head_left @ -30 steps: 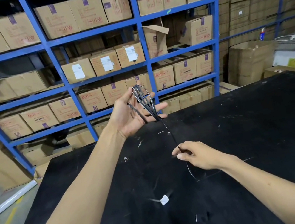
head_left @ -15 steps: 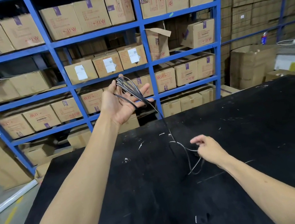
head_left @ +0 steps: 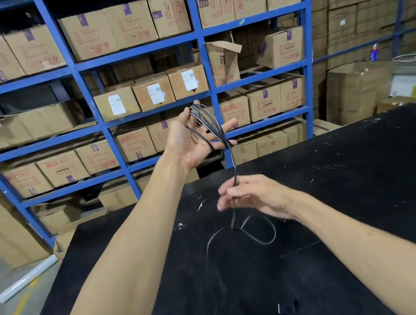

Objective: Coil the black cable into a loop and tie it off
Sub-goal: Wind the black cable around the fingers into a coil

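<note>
Cable half-coiled, both hands on it above the black table.

The left hand [head_left: 193, 143] is raised palm-up, fingers spread, with several turns of the black cable [head_left: 209, 123] looped around thumb and fingers in front of the blue shelving [head_left: 197, 39] stacked with cardboard boxes [head_left: 85, 34]. One strand drops down to the right hand [head_left: 255, 196], whose fingers close loosely on it, blurred. Below that hand the slack curls into an open loop over the black table [head_left: 345, 188], whether touching it or not I cannot tell.
</note>
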### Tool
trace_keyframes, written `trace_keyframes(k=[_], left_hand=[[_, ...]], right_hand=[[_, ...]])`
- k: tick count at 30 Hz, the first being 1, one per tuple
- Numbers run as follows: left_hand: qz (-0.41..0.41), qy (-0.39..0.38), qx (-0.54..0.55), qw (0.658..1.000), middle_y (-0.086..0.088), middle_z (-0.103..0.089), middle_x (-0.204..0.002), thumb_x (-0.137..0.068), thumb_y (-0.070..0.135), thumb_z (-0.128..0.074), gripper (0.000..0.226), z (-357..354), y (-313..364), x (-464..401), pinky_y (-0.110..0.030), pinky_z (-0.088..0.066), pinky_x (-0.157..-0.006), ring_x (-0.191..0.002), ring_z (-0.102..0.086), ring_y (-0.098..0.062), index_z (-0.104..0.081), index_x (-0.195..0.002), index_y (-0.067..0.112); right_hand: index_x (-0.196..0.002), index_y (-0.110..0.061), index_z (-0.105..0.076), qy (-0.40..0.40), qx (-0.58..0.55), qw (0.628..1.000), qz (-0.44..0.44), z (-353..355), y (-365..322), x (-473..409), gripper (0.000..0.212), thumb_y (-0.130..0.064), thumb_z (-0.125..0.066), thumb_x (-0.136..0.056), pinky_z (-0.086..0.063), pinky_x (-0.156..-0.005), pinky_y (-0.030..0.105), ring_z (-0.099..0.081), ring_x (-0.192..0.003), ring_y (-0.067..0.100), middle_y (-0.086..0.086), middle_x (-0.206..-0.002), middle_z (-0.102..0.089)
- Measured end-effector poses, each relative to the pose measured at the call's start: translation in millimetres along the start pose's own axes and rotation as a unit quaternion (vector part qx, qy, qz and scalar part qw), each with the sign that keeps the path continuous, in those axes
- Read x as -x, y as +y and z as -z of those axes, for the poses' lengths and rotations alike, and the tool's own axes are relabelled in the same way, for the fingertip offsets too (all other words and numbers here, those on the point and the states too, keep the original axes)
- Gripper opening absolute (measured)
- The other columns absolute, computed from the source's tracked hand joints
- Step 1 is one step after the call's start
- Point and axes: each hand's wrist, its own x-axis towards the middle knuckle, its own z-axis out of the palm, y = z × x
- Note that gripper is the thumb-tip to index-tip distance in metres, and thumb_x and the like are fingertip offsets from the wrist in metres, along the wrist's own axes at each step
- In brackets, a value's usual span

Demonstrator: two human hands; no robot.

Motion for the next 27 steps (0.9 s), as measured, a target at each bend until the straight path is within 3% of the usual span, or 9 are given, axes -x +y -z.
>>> trace_keyframes(k=[3,6,10,14,17,19,22,25,27], left_hand=[[-0.014,0.004,0.014,1.000,-0.025,-0.037,-0.155,-0.103,0.043,-0.041,0.044,-0.8,6.1,1.5,-0.084,-0.042,-0.081,-0.106,-0.065,-0.057,-0.046,-0.145,0.029],[-0.009,-0.015,0.020,1.000,-0.026,-0.034,-0.157,-0.103,0.042,-0.040,0.045,2.8,17.1,9.8,-0.083,-0.044,-0.080,-0.110,-0.063,-0.058,-0.043,-0.146,0.029],[0.030,-0.055,-0.023,0.998,-0.026,-0.039,-0.153,-0.104,0.042,-0.037,0.044,9.3,18.5,23.9,-0.079,-0.045,-0.082,-0.113,-0.061,-0.058,-0.050,-0.145,0.031],[0.113,-0.103,-0.105,0.983,-0.017,-0.048,-0.151,-0.104,0.047,-0.037,0.045,15.5,-0.4,32.6,-0.078,-0.046,-0.086,-0.120,-0.055,-0.060,-0.045,-0.147,0.040],[0.224,-0.171,-0.164,0.946,-0.007,-0.037,-0.161,-0.104,0.052,-0.034,0.044,22.8,-14.8,37.0,-0.078,-0.034,-0.102,-0.124,-0.050,-0.061,-0.042,-0.147,0.047],[0.308,-0.197,-0.227,0.903,-0.001,-0.029,-0.165,-0.104,0.054,-0.033,0.045,28.2,-25.8,40.6,-0.076,-0.028,-0.107,-0.129,-0.043,-0.061,-0.037,-0.149,0.051],[0.400,-0.177,-0.345,0.831,0.009,-0.031,-0.160,-0.102,0.057,-0.034,0.054,40.5,-44.6,41.5,-0.070,-0.037,-0.105,-0.131,-0.036,-0.067,-0.034,-0.153,0.038],[0.436,-0.120,-0.431,0.781,0.004,-0.058,-0.125,-0.101,0.060,-0.034,0.045,54.9,-60.1,41.2,-0.060,-0.047,-0.095,-0.116,-0.056,-0.056,-0.052,-0.135,0.036],[0.407,-0.082,-0.454,0.789,0.001,-0.067,-0.096,-0.101,0.060,-0.032,0.040,64.3,-66.8,39.6,-0.057,-0.047,-0.091,-0.096,-0.063,-0.042,-0.063,-0.114,0.038]], right_hand=[[-0.077,-0.022,-0.075,0.071,-0.035,0.996,-0.036,-14.8,26.9,-0.9,0.030,-0.049,-0.070,-0.090,-0.061,-0.074,0.040,-0.053,-0.051,0.015,-0.001,-0.058,-0.052],[-0.074,-0.020,-0.067,0.106,-0.165,0.980,-0.038,-4.9,57.4,7.3,0.036,-0.053,-0.081,-0.082,-0.041,-0.044,0.024,-0.028,-0.042,0.008,-0.006,-0.057,-0.033],[-0.082,-0.014,-0.069,0.160,-0.304,0.939,-0.018,16.5,62.9,15.7,0.040,-0.045,-0.091,-0.072,-0.026,-0.032,0.018,-0.026,-0.037,0.004,-0.007,-0.056,-0.037],[-0.081,-0.012,-0.078,0.314,0.001,0.945,-0.091,21.0,50.2,12.3,0.057,-0.068,-0.079,-0.071,-0.027,-0.040,0.022,-0.031,-0.043,0.007,-0.007,-0.055,-0.043],[-0.060,-0.015,-0.075,0.356,0.284,0.879,-0.139,23.3,27.5,9.7,0.082,-0.095,-0.054,-0.062,-0.044,-0.055,0.031,-0.058,-0.055,0.014,-0.009,-0.048,-0.061],[-0.055,-0.016,-0.066,0.339,0.433,0.825,-0.132,34.3,12.4,7.0,0.082,-0.096,-0.051,-0.062,-0.045,-0.057,0.032,-0.064,-0.063,0.019,-0.004,-0.056,-0.067],[-0.064,-0.024,-0.068,0.217,0.614,0.751,-0.108,55.6,-18.7,4.9,0.054,-0.077,-0.067,-0.075,-0.040,-0.056,0.031,-0.066,-0.072,0.020,-0.005,-0.068,-0.069],[-0.070,-0.028,-0.066,0.141,0.709,0.685,-0.093,74.0,-53.9,5.1,0.041,-0.068,-0.072,-0.079,-0.043,-0.059,0.031,-0.065,-0.074,0.015,-0.007,-0.071,-0.067],[-0.070,-0.024,-0.066,0.137,0.717,0.678,-0.090,83.7,-73.9,6.5,0.038,-0.059,-0.076,-0.082,-0.043,-0.058,0.030,-0.065,-0.076,0.018,-0.007,-0.071,-0.067]])
